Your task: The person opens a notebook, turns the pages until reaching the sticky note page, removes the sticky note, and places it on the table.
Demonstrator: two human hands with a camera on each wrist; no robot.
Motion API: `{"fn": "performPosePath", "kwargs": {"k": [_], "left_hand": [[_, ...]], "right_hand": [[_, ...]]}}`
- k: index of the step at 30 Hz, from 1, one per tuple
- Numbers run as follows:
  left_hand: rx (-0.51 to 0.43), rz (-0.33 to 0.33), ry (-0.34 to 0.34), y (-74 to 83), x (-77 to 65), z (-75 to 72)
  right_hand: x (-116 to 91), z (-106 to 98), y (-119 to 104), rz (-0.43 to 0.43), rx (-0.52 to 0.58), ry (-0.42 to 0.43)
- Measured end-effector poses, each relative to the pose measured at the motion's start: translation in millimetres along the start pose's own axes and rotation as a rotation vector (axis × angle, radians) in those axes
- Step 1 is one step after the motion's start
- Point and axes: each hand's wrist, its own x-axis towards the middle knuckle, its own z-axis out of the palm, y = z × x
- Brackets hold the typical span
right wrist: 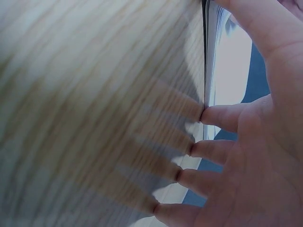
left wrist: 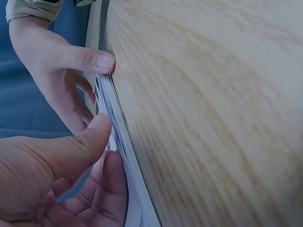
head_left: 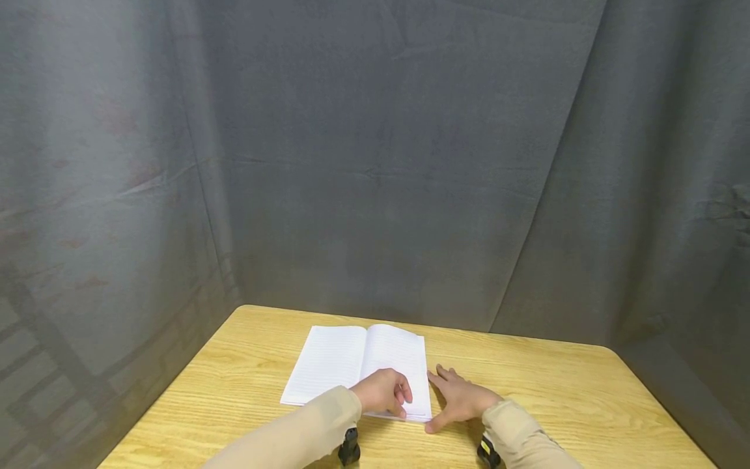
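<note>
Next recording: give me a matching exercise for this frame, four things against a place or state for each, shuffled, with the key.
Things:
1. notebook
2. left hand
3. right hand
4. table

Places or states:
A. flat on the wood, fingers spread, at the book's right edge
B. light wood, bearing everything
C. lying open, lined pages up
D. curled on the right-hand page near its lower corner

Pairs: 1-C, 2-D, 3-A, 4-B

Notebook (head_left: 357, 365): matt white lined paper. Table (head_left: 556, 384): pale wood, visible grain, smooth satin finish. Backdrop (head_left: 375, 163) at 12 o'clock: grey matt cloth, creased.
</note>
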Motion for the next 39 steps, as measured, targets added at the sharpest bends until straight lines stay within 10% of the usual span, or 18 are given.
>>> {"fn": "performPosePath", "kwargs": {"k": [18,39], "left_hand": [[0.127,0.138,-0.054,-0.8,1.1,-2.0],[0.055,0.07,0.052,0.6,1.7,1.9]], "right_hand": [[-1.7,-3.3,-1.8,-0.019,-0.005,-0.012],[-1.1,-0.1,-0.8,-0.034,-0.024,0.02]]}}
